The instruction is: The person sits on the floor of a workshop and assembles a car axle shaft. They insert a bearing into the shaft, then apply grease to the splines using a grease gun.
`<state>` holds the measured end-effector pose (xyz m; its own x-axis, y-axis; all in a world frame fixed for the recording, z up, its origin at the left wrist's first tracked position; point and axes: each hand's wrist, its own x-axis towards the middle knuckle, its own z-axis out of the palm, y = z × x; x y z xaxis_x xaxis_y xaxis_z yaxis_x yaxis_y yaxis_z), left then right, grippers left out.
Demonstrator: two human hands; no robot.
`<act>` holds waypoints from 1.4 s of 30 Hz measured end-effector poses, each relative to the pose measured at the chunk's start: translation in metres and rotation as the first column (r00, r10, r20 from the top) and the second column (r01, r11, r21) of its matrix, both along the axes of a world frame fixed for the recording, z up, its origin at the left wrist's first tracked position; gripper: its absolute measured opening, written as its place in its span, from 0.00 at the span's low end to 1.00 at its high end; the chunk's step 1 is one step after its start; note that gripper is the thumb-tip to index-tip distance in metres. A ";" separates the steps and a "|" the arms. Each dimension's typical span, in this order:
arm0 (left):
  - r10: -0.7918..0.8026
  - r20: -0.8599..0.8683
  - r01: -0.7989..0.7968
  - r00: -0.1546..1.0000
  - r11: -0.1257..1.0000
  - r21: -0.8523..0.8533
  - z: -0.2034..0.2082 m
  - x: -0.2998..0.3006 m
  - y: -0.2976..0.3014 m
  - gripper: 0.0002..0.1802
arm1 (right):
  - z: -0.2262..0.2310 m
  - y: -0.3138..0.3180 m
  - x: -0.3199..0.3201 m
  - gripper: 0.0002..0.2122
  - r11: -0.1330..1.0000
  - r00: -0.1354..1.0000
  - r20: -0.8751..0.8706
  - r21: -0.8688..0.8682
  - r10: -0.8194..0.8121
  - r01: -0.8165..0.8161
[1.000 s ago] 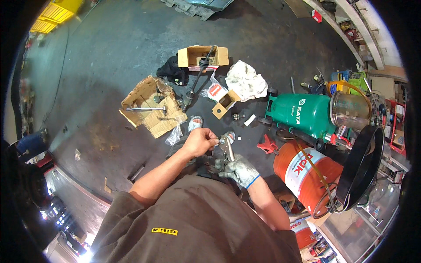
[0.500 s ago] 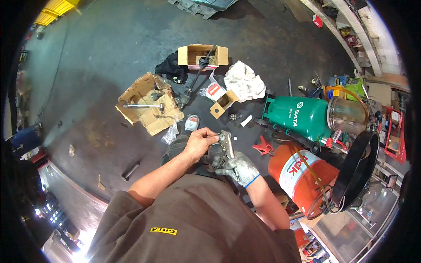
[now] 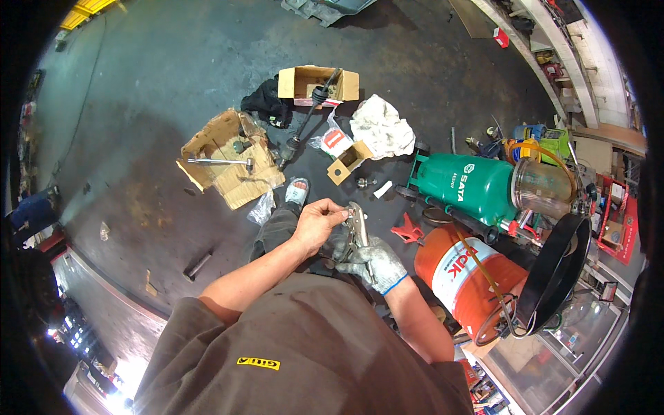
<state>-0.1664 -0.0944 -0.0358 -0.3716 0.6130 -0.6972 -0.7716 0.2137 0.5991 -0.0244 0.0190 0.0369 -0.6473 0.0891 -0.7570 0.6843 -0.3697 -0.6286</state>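
One bare left hand and one gloved right hand are close together in front of the brown shirt. The silver metal pliers are between them, with the top end by the left fingertips and the handles down in the right palm. The right hand is wrapped around the handles. The left thumb and fingers are curled in at the top end, but I cannot tell if they pinch the metal, hold some tiny thing, or just touch it. The pliers look hard and stiff, so they should not bend or squash. They are likely a bit heavy for their size, but fine for one hand. Smooth metal can get slippery, more so with grease, and the glove looks dirty, so a snug hold seems wise. The handles look like the best place to take hold, with the whole palm around them. The top end could nip a bare finger, so the left fingertips should stay on the outside. They do not look easy to break. Past the hands, to the left, a metal bar tool lies on torn cardboard. To the right of the hands is an orange drum.
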 end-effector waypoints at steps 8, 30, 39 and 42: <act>0.083 -0.102 -0.081 0.991 0.996 0.024 -0.001 0.004 0.001 0.04 | 0.010 -0.003 -0.016 0.15 0.896 0.948 0.118 -0.309 -0.297 0.319; -0.074 -0.106 0.072 0.992 0.997 -0.023 -0.004 -0.018 0.001 0.05 | -0.018 0.002 0.002 0.24 0.906 0.926 0.220 -0.233 -0.306 0.355; 0.073 0.039 -0.071 0.997 0.997 -0.039 -0.034 -0.016 -0.005 0.06 | -0.038 -0.008 0.018 0.21 0.712 0.834 0.260 -0.435 -0.487 0.551; 0.065 0.005 -0.064 0.998 0.995 -0.075 -0.061 -0.014 -0.008 0.07 | -0.067 -0.004 0.034 0.28 0.661 0.830 0.269 -0.507 -0.488 0.553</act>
